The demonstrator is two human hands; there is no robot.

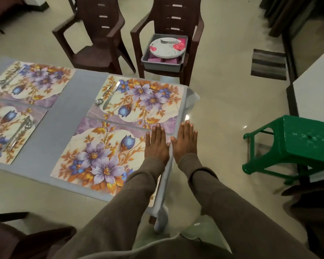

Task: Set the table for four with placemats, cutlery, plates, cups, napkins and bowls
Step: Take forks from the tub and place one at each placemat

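Several floral placemats lie on the grey-clothed table (pixel 67 116). The near right placemat (pixel 101 156) carries no cutlery. My left hand (pixel 156 144) hovers flat over its right edge, fingers straight. My right hand (pixel 185 141) is flat beside it, past the table's right edge, fingers straight and holding nothing. The far right placemat (pixel 138 101) has a spoon (pixel 103 95) and a knife (pixel 110 96) on its left side. Cutlery also lies on the near left placemat (pixel 11 131) and on the far left placemat (pixel 34 81).
A grey tub (pixel 163 60) on a brown chair (pixel 168 25) beyond the table holds a flowered plate (pixel 166 48) with cutlery on it, above pink items. A second brown chair (pixel 94 34) stands to its left. A green stool (pixel 297 143) is on the floor at the right.
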